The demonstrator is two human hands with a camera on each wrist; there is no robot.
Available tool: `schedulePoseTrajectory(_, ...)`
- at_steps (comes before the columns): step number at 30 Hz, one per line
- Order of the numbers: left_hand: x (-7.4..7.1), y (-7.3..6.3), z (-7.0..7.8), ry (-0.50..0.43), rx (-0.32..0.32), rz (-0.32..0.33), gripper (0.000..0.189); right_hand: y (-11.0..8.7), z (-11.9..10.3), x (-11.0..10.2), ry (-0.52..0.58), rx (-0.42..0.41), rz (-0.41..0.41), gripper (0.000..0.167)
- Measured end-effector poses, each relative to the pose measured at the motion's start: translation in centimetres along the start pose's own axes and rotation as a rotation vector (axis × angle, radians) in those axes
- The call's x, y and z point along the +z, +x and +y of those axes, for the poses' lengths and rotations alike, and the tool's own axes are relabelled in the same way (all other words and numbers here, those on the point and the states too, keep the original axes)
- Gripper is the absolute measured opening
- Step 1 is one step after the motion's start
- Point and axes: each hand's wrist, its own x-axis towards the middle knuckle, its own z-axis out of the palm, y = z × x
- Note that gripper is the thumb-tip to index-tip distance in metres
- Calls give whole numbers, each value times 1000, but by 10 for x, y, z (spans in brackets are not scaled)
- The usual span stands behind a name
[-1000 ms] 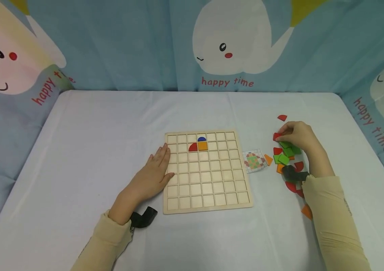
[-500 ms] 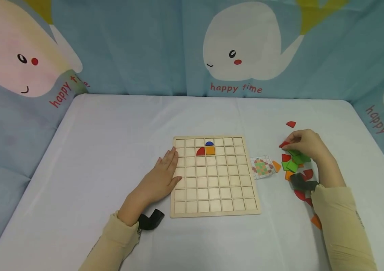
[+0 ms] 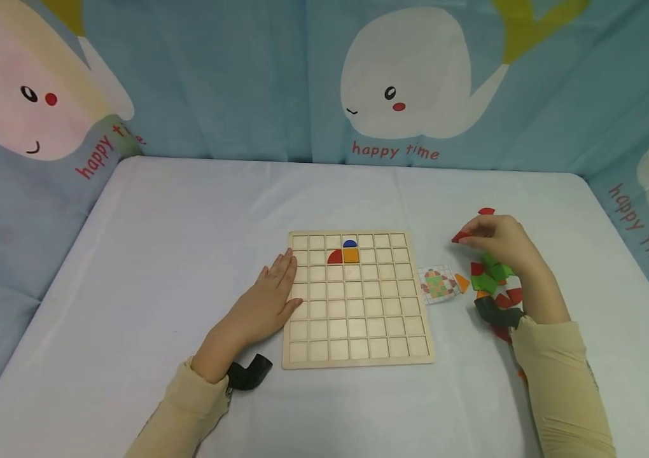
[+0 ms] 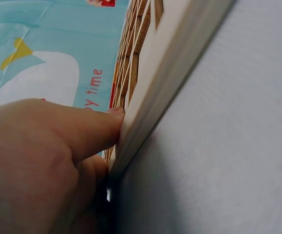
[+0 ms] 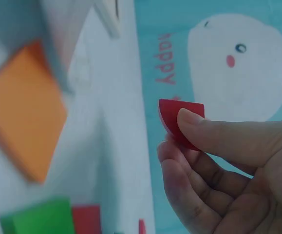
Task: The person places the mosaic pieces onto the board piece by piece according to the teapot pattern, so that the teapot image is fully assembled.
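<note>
Board (image 3: 355, 308) of pale wood, one in all, is divided into seven rows of seven cells, and three of those cells are occupied. One blue half-round (image 3: 350, 243) is set in the far row, one orange square (image 3: 351, 256) is seated in the next cell nearer, and one red quarter-round (image 3: 335, 257) is placed just left of that square. The board's left rim is touched by the left hand (image 3: 264, 302), whose fingers are held straight. By the right hand (image 3: 499, 238) one red piece (image 5: 172, 109) with a curved edge is pinched between thumb and fingers, held above the white table (image 3: 198, 210), right of the board and apart from it. One patterned card (image 3: 438, 284) is found at the board's right edge, and one orange wedge (image 3: 462, 283) is placed at the card's right end. Farther right, red, green and orange loose pieces (image 3: 485, 282) are heaped; since they are overlapped and partly hidden, their number cannot be told. One red fan-shaped piece (image 3: 487, 211), partly covered by the right hand, is seen beyond. Two black wrist mounts (image 3: 250, 373) are worn, one per wrist. On the blue hanging (image 3: 233, 83), "happy time" is printed three times.
</note>
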Motion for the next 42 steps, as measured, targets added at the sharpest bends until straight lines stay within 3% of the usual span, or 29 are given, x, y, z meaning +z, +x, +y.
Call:
schedulePoseTrajectory(8, 2, 2, -1, 7, -8, -5, 70, 0, -19, 4, 112, -105, 8, 18)
schedulePoseTrajectory(16, 3, 4, -2, -3, 0, -2, 70, 7, -35, 13, 165, -83, -52, 16)
schedulePoseTrajectory(24, 1, 5, -2, -2, -8, -8, 71, 16, -51, 28, 200, -202, -49, 13)
schedulePoseTrajectory(32, 4, 4, -4, 6, -1, -2, 71, 21, -65, 39, 248, -114, -114, 16)
schedulePoseTrajectory(42, 2, 4, -3, 6, 2, 2, 71, 23, -71, 48, 373, -111, -141, 13)
